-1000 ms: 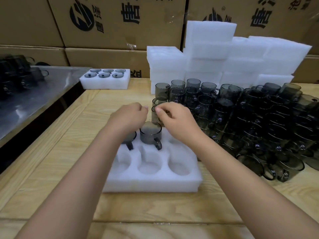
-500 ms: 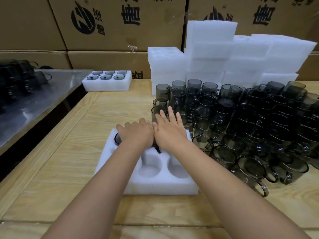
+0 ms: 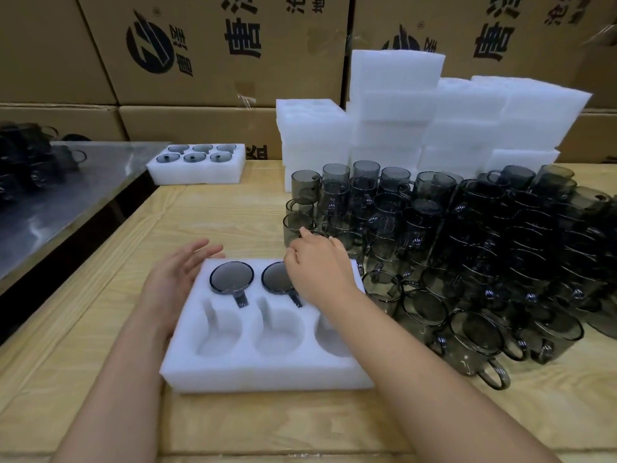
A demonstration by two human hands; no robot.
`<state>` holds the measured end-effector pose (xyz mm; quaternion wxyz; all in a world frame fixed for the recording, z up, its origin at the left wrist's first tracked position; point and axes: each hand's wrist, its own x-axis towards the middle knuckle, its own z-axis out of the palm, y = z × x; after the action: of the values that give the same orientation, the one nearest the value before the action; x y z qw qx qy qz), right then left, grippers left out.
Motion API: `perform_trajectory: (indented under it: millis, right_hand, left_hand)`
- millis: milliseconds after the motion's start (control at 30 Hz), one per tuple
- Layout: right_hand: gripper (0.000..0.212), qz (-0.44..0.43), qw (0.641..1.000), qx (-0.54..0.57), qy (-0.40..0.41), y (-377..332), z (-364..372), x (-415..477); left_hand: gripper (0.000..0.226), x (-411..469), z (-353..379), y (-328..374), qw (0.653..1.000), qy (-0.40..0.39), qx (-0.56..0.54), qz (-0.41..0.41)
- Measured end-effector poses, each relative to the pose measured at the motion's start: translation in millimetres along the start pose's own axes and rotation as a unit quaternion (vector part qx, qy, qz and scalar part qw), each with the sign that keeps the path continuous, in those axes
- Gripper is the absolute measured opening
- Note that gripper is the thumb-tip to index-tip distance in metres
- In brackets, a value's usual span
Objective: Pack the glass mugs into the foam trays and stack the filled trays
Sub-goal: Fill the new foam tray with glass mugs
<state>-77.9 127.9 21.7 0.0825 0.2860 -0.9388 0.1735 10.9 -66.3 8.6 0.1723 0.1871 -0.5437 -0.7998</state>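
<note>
On worktop [image 3: 233, 212], L hand [image 3: 170, 282] is sitting just beside foam tray [image 3: 267, 372], grip released; R hand [image 3: 320, 269] is hovering at glass mugs [image 3: 467, 245], grip unclear.

The right hand [image 3: 320, 272] hides the foam tray [image 3: 267, 372]'s far right pocket; the left hand [image 3: 170, 282]'s fingertips blur.

Your white foam tray [image 3: 267, 369] lies near the table's [image 3: 233, 212] front edge. Two smoky glass mugs [image 3: 231, 277] sit in its far row, handles toward you. Loose mugs [image 3: 484, 255] crowd the right side.
</note>
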Motion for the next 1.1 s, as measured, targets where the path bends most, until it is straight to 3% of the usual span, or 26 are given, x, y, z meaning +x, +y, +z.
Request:
perform_trajectory:
  millis: [67, 200, 333, 433, 500, 567, 633, 700, 767, 967, 1100]
  right_hand:
    - [0.039, 0.002, 1.000, 0.001, 0.008, 0.1, -0.5, -0.5]
    - [0.034, -0.015, 0.998, -0.006, 0.059, -0.5, -6.5, -5.8]
    - [0.033, -0.055, 0.989, -0.041, 0.134, 1.8, -33.6, -13.9]
    - [0.035, 0.008, 0.963, -0.091, 0.252, 25.7, -82.0, -16.6]
    - [0.040, 0.114, 0.939, -0.127, 0.297, 53.6, -116.0, -16.9]
    - [0.049, 0.236, 0.922, -0.134, 0.277, 80.7, -141.6, -15.0]
    - [0.058, 0.326, 0.914, -0.156, 0.187, 102.2, -153.8, -12.0]
    - [0.063, 0.373, 0.907, -0.165, 0.101, 116.3, -158.1, -9.2]
    - [0.061, 0.386, 0.906, -0.161, 0.066, 125.3, -158.6, -6.7]
    - [0.049, 0.364, 0.917, -0.136, 0.094, 130.5, -158.5, -7.7]
    - [0.052, 0.312, 0.915, -0.126, 0.222, 119.6, -164.2, -21.9]
  left_hand:
    - [0.026, 2.4, 1.4, -5.4, 0.999, -0.023, -0.024, 0.037]
    - [0.025, 6.7, 8.8, -7.3, 0.990, -0.092, 0.097, 0.051]
    - [0.025, 9.0, 4.9, -7.4, 0.988, -0.084, 0.110, 0.070]
    - [0.025, 9.7, 6.6, -7.6, 0.985, -0.095, 0.122, 0.075]
    - [0.024, 9.4, 6.7, -8.2, 0.985, -0.099, 0.123, 0.073]
    - [0.024, 8.9, 7.3, -7.4, 0.985, -0.100, 0.121, 0.070]
    - [0.024, 8.5, 7.8, -7.5, 0.986, -0.104, 0.116, 0.068]
    - [0.024, 7.9, 8.3, -7.3, 0.986, -0.107, 0.113, 0.067]
    - [0.024, 8.2, 8.5, -7.2, 0.986, -0.107, 0.106, 0.066]
    - [0.023, 9.9, 7.1, -9.3, 0.988, -0.104, 0.096, 0.058]
    - [0.024, 10.9, 6.4, -8.8, 0.988, -0.102, 0.100, 0.058]
